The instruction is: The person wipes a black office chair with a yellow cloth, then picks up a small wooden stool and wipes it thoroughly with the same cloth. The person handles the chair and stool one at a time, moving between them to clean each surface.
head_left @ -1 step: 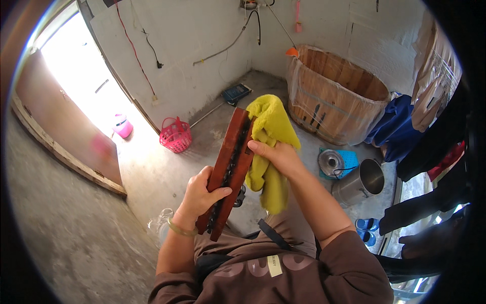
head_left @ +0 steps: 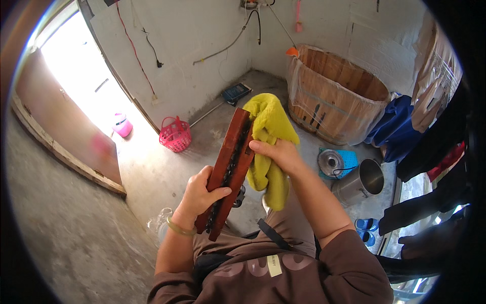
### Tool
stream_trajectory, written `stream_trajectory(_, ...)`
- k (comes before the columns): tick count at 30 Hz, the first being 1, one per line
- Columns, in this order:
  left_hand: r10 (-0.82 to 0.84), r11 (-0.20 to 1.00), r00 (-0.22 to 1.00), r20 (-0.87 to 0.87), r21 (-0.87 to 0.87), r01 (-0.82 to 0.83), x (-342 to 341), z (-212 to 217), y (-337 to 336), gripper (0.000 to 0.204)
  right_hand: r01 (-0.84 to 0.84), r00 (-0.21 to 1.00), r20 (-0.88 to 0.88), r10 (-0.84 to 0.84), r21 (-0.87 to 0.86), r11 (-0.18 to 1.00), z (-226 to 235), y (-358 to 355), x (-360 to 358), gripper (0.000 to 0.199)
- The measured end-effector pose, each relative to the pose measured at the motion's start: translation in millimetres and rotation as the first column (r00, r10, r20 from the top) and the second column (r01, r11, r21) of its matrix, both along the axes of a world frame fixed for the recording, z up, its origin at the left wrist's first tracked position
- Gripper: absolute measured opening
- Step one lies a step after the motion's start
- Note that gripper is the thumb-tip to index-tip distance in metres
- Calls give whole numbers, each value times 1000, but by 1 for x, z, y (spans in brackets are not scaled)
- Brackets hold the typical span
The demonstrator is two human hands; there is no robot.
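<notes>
In front of my body I hold a long reddish-brown wooden piece [head_left: 216, 190], tilted with its top end to the right. Two wooden strips run along it, with a dark gap and a black, knobbly row between them. My left hand [head_left: 199, 195] is closed round its lower left side, thumb across the front. A yellow fluffy cloth [head_left: 276, 119] is in my right hand [head_left: 276, 154], pressed to the wood's upper right edge; the thumb lies near a small slot. The cloth hangs down below that hand, and its fingers are mostly hidden.
A wooden tub [head_left: 324, 104] wrapped in clear plastic stands at the back right. Nearer are a metal pot [head_left: 354, 185], a blue stand [head_left: 347, 161] and blue slippers [head_left: 366, 231]. Clothes [head_left: 430, 213] hang at the right. A pink basket [head_left: 175, 136] sits by the doorway at left.
The hanging end of the yellow cloth has shifted slightly up and to the right. Both hands keep almost the same hold on the wooden piece.
</notes>
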State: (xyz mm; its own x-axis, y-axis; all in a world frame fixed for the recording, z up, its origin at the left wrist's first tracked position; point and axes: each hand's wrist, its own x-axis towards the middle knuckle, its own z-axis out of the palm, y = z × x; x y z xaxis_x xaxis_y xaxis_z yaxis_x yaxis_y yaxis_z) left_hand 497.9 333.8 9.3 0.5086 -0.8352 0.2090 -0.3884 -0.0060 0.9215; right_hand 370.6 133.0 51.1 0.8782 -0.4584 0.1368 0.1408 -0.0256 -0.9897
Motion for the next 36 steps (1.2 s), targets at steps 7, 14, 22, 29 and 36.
stream_trajectory(7,-111,994,989,-98,-22,109,16,-4,0,46,-213,977,39,209,195,958,-5,-22,16,49)
stream_trajectory(14,-157,988,971,-179,-45,151,30,-6,-2,47,-64,961,275,-39,353,933,9,6,44,40)
stream_trajectory(22,147,989,929,339,-75,-129,41,7,-4,39,112,911,284,-299,528,842,-15,3,71,30)
stream_trajectory(29,-81,994,742,-665,-111,9,11,-2,30,45,325,848,218,-484,507,798,-19,3,82,27)
stream_trajectory(36,-85,976,249,-965,-131,-174,4,-44,0,92,293,873,323,-366,252,922,-21,38,64,38)
